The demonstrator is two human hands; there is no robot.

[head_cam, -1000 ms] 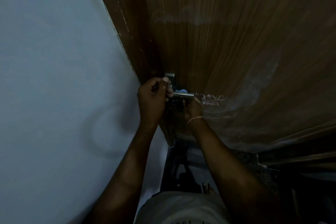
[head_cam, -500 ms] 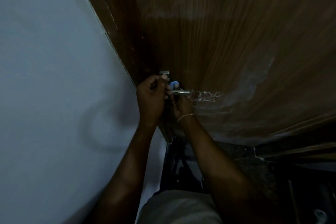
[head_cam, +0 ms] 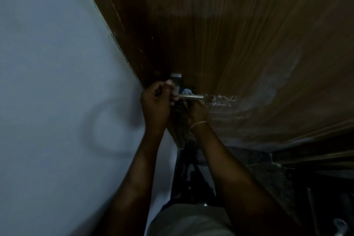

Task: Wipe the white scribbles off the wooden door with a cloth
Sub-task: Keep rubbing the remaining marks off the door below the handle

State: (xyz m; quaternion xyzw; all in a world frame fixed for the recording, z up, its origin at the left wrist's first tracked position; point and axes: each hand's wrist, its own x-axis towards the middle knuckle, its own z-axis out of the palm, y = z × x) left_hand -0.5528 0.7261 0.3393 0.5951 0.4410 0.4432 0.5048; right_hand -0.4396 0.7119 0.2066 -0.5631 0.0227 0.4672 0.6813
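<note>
**Head view: both of your hands are working at the door handle, beside the white scribbles.**

Your left hand (head_cam: 156,105) is curling its fingers against the inner end of the handle (head_cam: 191,96), thumb up by the mounting plate; you cannot tell whether it is actually gripping the lever. Your right hand (head_cam: 197,111), wearing a bracelet (head_cam: 197,124), is sitting just under the lever with its fingers hidden, so its grip cannot be told either. A small piece of blue cloth (head_cam: 186,91) is showing just above the lever, between your hands. The scribbles (head_cam: 222,100) are lying on the door (head_cam: 249,34) just right of the lever tip, with a pale smear (head_cam: 272,86) spreading further right. The wall (head_cam: 47,82) is filling the left side.
</note>
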